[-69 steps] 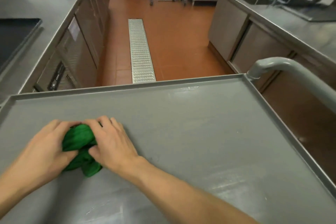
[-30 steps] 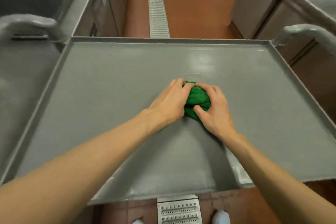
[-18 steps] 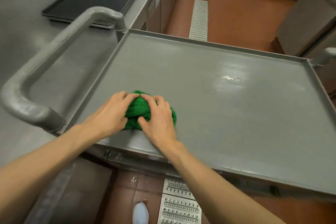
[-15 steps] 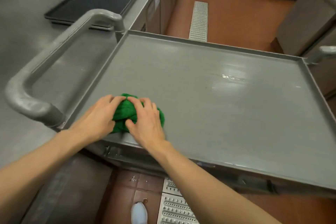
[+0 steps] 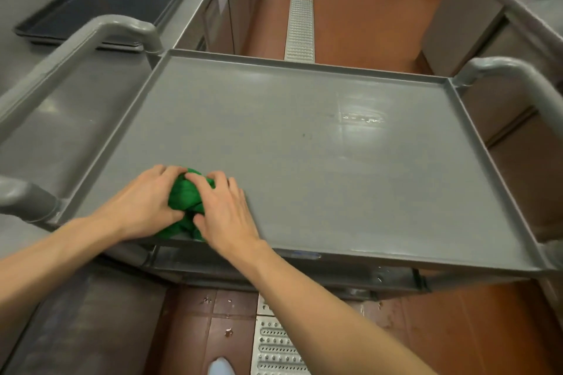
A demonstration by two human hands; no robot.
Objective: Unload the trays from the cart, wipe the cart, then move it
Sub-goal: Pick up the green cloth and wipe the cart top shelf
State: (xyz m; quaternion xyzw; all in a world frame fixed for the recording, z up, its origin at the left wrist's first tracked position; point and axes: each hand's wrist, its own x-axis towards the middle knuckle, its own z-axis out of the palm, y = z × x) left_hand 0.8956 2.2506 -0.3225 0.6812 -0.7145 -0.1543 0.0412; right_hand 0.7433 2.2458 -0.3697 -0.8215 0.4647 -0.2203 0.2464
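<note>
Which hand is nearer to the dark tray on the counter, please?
The left. The left hand grips the green cloth on its side toward the counter, below the dark tray. The right hand grips the cloth's other side, farther from the tray.

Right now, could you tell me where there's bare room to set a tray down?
The cart top is bare from the green cloth across to its right rim. Its near-left corner is crowded: left hand and right hand press the cloth.
</note>
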